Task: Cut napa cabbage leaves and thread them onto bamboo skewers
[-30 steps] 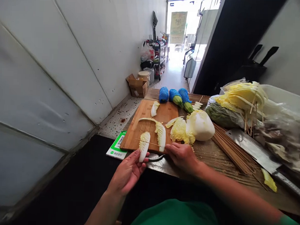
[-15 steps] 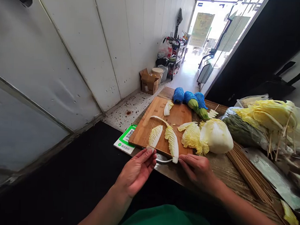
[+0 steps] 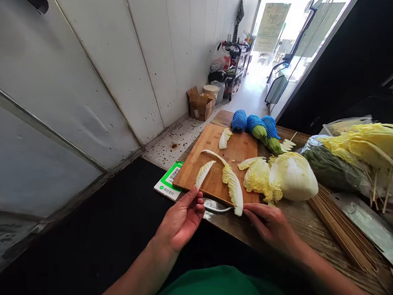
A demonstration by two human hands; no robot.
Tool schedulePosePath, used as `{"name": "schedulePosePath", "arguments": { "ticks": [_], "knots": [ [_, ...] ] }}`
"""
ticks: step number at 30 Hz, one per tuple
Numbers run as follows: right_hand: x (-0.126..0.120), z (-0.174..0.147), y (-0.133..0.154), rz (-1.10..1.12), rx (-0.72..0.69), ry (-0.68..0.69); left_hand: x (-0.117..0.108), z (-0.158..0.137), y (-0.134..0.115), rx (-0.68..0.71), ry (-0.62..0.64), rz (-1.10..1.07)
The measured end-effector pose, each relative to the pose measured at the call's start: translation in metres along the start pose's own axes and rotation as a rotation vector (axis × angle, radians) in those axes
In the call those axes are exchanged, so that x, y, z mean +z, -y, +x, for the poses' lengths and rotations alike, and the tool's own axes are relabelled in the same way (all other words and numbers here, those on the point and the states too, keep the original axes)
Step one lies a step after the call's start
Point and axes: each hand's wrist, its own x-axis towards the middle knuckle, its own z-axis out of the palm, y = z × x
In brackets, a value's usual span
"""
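Note:
My left hand (image 3: 185, 220) pinches the lower end of a narrow napa cabbage leaf piece (image 3: 203, 175), whose frilly tip points up over the wooden cutting board (image 3: 189, 164). My right hand (image 3: 266, 219) is closed, thumb and fingertips pressed together at the white stem end of a second cabbage leaf piece (image 3: 233, 189). What lies between those fingertips is too small to make out. That second piece hangs over the board's near edge, beside curved thin pale strips. Another small leaf piece (image 3: 225, 138) lies at the board's far side.
Right of the board sit loose leaves (image 3: 257, 175) and a cabbage head (image 3: 294, 176). Beyond are vegetables in blue foam nets (image 3: 255, 123). Bamboo skewers (image 3: 338, 230), a cleaver (image 3: 364, 222) and skewered cabbage leaves (image 3: 370, 143) lie farther right. A green payment card (image 3: 169, 181) is at left.
The leaf piece in my left hand has turned, now showing narrower and more edge-on. My right hand keeps its pinch by the other stem. The whole view has shifted slightly.

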Motion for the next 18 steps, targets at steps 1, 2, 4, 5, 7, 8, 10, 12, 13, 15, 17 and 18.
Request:
{"name": "schedulePosePath", "arguments": {
  "ticks": [1, 2, 4, 5, 7, 8, 10, 12, 13, 15, 17, 18],
  "knots": [
    [0.0, -0.0001, -0.0003, 0.0, 0.003, 0.002, -0.0002, 0.0008, -0.0005, -0.005, 0.01, -0.014],
    [0.0001, -0.0002, -0.0008, 0.0, 0.006, 0.005, -0.0005, 0.0016, -0.0009, -0.012, 0.017, -0.025],
    [0.0005, -0.0004, -0.0018, -0.003, 0.013, 0.005, -0.0009, 0.0034, -0.0013, -0.02, 0.022, -0.036],
    [0.0007, -0.0005, -0.0023, -0.004, 0.018, 0.003, -0.0011, 0.0042, -0.0013, -0.022, 0.024, -0.038],
    [0.001, -0.0006, -0.0031, -0.003, 0.025, 0.005, -0.0016, 0.0054, -0.001, -0.023, 0.032, -0.042],
    [0.0011, -0.0007, -0.0034, -0.002, 0.026, 0.006, -0.0019, 0.0058, -0.0008, -0.024, 0.039, -0.046],
    [0.0012, -0.0007, -0.0039, -0.001, 0.023, 0.006, -0.0023, 0.0062, -0.0004, -0.026, 0.045, -0.052],
    [0.0013, -0.0007, -0.0041, -0.003, 0.016, 0.007, -0.0022, 0.0062, -0.0002, -0.018, 0.04, -0.049],
    [0.0012, -0.0007, -0.0041, -0.003, 0.013, 0.009, -0.0019, 0.006, -0.0002, -0.009, 0.035, -0.043],
    [0.001, -0.0007, -0.0039, -0.005, 0.008, 0.009, -0.0009, 0.0055, -0.0004, 0.01, 0.028, -0.031],
    [0.0006, -0.0007, -0.0037, -0.009, 0.007, 0.002, 0.0002, 0.005, -0.0008, 0.016, 0.022, -0.031],
    [0.0004, -0.0007, -0.0035, -0.012, 0.008, -0.003, 0.0007, 0.0049, -0.001, 0.013, 0.019, -0.034]
  ]
}}
